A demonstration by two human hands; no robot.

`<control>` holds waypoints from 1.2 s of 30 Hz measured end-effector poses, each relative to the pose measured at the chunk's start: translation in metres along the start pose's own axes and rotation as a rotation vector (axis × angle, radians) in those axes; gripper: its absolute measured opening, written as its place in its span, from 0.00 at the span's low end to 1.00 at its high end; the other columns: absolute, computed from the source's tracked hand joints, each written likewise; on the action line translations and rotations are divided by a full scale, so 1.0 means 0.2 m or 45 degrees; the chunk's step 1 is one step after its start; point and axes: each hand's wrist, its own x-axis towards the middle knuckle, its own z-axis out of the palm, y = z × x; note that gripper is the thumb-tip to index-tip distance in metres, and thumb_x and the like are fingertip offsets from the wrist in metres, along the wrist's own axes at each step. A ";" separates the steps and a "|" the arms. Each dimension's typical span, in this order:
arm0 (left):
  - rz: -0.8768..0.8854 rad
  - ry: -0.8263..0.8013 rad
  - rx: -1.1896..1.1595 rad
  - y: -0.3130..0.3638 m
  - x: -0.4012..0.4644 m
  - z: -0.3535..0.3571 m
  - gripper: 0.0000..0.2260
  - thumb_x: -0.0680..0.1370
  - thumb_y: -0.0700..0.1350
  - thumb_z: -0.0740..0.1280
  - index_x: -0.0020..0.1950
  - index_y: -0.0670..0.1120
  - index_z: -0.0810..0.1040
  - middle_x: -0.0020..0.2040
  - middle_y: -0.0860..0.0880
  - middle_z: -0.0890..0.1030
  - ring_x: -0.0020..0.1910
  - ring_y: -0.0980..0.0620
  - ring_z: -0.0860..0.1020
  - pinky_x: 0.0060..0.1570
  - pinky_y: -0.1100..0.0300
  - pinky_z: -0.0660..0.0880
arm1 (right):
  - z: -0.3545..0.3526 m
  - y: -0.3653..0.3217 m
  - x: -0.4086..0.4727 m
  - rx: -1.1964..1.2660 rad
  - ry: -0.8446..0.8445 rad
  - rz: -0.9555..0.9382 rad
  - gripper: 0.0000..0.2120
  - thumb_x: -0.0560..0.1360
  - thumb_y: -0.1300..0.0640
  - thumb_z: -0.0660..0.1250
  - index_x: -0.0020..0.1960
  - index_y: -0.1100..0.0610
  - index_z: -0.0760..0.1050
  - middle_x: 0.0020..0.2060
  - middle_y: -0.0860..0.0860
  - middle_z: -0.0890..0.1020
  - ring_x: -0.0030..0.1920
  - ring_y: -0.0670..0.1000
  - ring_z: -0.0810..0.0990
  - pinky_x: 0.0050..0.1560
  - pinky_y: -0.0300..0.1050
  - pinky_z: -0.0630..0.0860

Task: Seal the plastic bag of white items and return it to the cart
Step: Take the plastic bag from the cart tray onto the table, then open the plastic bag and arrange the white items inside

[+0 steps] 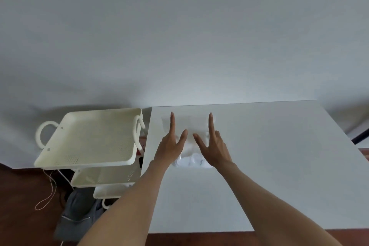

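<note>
A cream three-tier perforated cart (87, 138) is standing at the left, just beside the white table (269, 175). The left hand (169, 148) and the right hand (214, 149) are both lying flat, fingers straight and spread, pressing on the clear plastic bag of white items (189, 158) — it is lying on the table, beneath and between them.

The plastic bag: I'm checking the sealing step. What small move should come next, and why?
Probably slide the straight fingers along the far edge of the plastic bag to press it closed. Both the left hand and right hand lie flat on it on the table; the cart waits beside it.
</note>
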 end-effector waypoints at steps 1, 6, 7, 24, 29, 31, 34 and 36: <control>-0.007 -0.016 -0.003 0.00 -0.01 0.03 0.33 0.78 0.72 0.51 0.74 0.74 0.32 0.30 0.47 0.77 0.31 0.50 0.79 0.33 0.55 0.73 | 0.00 0.03 -0.01 0.033 -0.012 0.024 0.43 0.78 0.29 0.57 0.75 0.28 0.26 0.59 0.60 0.76 0.52 0.66 0.82 0.48 0.55 0.76; -0.036 -0.064 0.024 0.01 -0.07 0.18 0.32 0.77 0.73 0.48 0.75 0.74 0.33 0.29 0.50 0.73 0.30 0.49 0.78 0.31 0.55 0.74 | 0.03 0.17 -0.06 0.177 0.009 0.131 0.42 0.78 0.29 0.59 0.76 0.27 0.28 0.51 0.54 0.74 0.44 0.57 0.76 0.47 0.50 0.71; -0.044 -0.075 0.036 0.00 -0.08 0.21 0.32 0.77 0.73 0.48 0.75 0.73 0.33 0.30 0.50 0.73 0.30 0.48 0.78 0.31 0.55 0.75 | 0.04 0.20 -0.07 0.201 0.019 0.160 0.42 0.78 0.29 0.59 0.76 0.27 0.29 0.51 0.54 0.74 0.44 0.56 0.76 0.47 0.49 0.70; -0.119 -0.100 0.086 0.05 -0.27 0.29 0.25 0.83 0.65 0.50 0.78 0.63 0.50 0.73 0.44 0.75 0.67 0.42 0.77 0.59 0.50 0.75 | -0.06 0.22 -0.05 -0.079 0.050 0.332 0.34 0.79 0.27 0.46 0.80 0.32 0.37 0.61 0.55 0.72 0.44 0.60 0.78 0.49 0.53 0.75; -0.102 -0.122 0.163 0.05 -0.33 0.28 0.26 0.83 0.65 0.49 0.79 0.61 0.48 0.75 0.46 0.73 0.65 0.42 0.78 0.57 0.51 0.77 | -0.08 0.19 -0.02 -0.129 0.013 0.157 0.32 0.82 0.31 0.50 0.82 0.43 0.54 0.69 0.55 0.71 0.60 0.60 0.80 0.62 0.58 0.77; -0.076 -0.054 0.267 0.06 -0.34 0.27 0.26 0.83 0.64 0.49 0.80 0.59 0.48 0.69 0.47 0.78 0.60 0.43 0.81 0.53 0.52 0.78 | -0.07 0.18 -0.02 -0.088 0.068 0.145 0.29 0.83 0.34 0.52 0.78 0.47 0.64 0.69 0.55 0.73 0.60 0.59 0.81 0.64 0.59 0.76; -0.070 0.062 0.402 0.07 -0.35 0.23 0.27 0.84 0.62 0.47 0.82 0.57 0.49 0.52 0.46 0.86 0.47 0.44 0.84 0.42 0.55 0.76 | -0.05 0.17 -0.04 -0.075 0.138 0.130 0.25 0.84 0.38 0.56 0.73 0.51 0.71 0.66 0.55 0.75 0.54 0.59 0.83 0.60 0.58 0.78; -0.042 0.063 0.511 0.08 -0.34 0.17 0.27 0.84 0.61 0.46 0.82 0.56 0.48 0.43 0.47 0.84 0.40 0.45 0.83 0.40 0.54 0.79 | -0.05 0.17 -0.06 -0.092 0.167 0.097 0.23 0.83 0.39 0.59 0.72 0.51 0.71 0.63 0.55 0.76 0.51 0.59 0.83 0.58 0.58 0.79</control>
